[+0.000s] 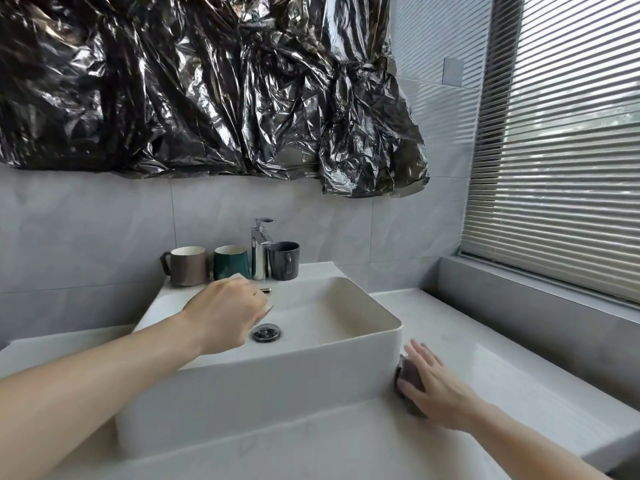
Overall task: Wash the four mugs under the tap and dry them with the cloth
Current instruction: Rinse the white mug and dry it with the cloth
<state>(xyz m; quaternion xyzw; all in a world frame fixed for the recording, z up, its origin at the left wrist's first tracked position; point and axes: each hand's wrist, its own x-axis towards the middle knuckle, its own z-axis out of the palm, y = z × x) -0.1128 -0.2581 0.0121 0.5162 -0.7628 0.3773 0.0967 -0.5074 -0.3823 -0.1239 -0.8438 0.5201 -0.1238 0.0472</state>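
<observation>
Three mugs, brown [188, 266], green [231, 262] and grey [284, 260], stood on the basin [346, 355] ledge flanking the tap [260, 249]. The left hand [225, 317] gripped something mostly hidden inside the basin; the right hand [438, 386], fingers straight, rested on the cloth [408, 370] on the surface [485, 368].

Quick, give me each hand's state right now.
Left hand: over the sink, fingers curled round something white, mostly hidden; cannot tell what.
Right hand: open, fingers straight, resting on the cloth beside the sink.
</observation>
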